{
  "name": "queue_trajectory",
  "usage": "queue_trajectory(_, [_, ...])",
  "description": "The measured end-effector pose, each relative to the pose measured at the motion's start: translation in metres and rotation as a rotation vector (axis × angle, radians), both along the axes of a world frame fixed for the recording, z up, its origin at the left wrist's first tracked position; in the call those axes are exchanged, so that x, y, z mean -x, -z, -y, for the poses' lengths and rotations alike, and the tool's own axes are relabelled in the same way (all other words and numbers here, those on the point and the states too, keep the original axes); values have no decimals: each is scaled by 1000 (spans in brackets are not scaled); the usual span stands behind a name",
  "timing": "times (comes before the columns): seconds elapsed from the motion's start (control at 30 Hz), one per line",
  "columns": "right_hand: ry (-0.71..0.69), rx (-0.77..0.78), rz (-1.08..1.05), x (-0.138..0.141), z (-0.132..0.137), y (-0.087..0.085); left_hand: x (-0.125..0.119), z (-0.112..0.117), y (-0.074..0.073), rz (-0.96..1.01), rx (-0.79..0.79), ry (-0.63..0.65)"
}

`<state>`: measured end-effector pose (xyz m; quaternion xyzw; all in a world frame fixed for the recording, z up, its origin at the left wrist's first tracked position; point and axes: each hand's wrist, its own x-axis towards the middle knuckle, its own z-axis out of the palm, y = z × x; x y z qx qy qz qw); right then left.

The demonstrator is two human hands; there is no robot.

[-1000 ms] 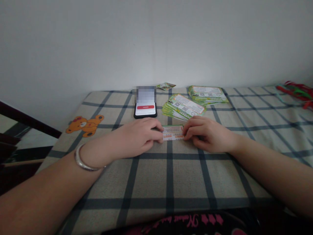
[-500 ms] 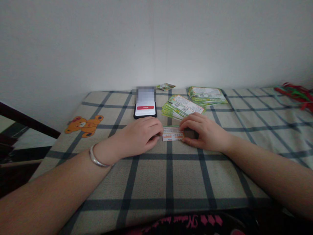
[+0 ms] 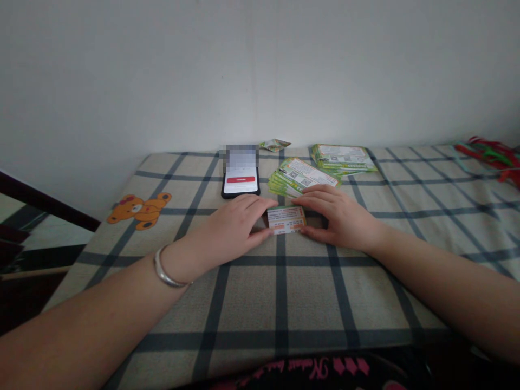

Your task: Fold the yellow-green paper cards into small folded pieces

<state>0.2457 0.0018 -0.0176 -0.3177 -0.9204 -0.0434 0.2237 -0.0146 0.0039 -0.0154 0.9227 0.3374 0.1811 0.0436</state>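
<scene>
A small printed card [image 3: 286, 220] with green, white and orange print lies on the checked tablecloth in front of me. At its left edge is my left hand [image 3: 239, 225], thumb by the lower corner and fingers by the upper one. My right hand [image 3: 333, 216] takes the card's right side the same way, its fingertips at the top and bottom corners. Just beyond the right fingers, green printed cards [image 3: 300, 176] lie fanned out, partly covered by that hand. A phone [image 3: 241, 181] with a lit screen lies beyond my left hand.
Another stack of green cards [image 3: 345, 157] lies at the back right, near the wall. A small crumpled packet [image 3: 275, 144] sits behind the phone. Red and green cords [image 3: 491, 154] lie at the far right. An orange bear cutout [image 3: 140, 210] is at the table's left side.
My left hand's thumb and fingers have spread apart, baring more of the card. The right fingertips have shifted slightly along its edge. Phone and card stacks stay in place.
</scene>
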Motion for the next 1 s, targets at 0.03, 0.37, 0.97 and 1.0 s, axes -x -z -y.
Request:
queue_trajectory(0.03, [-1, -1, -4, 0, 0, 0, 0, 1, 0, 9, 4, -5])
queue_trajectory(0.37, [-9, -42, -48, 2, 1, -2, -6, 5, 3, 149, 7, -60])
queue_trajectory(0.97, [-34, -191, -181, 1, 5, -10, -7, 10, -9, 317, -209, 139])
queue_trajectory(1.0, [-36, -192, -182, 1, 5, -10, -7, 10, -9, 318, -213, 147])
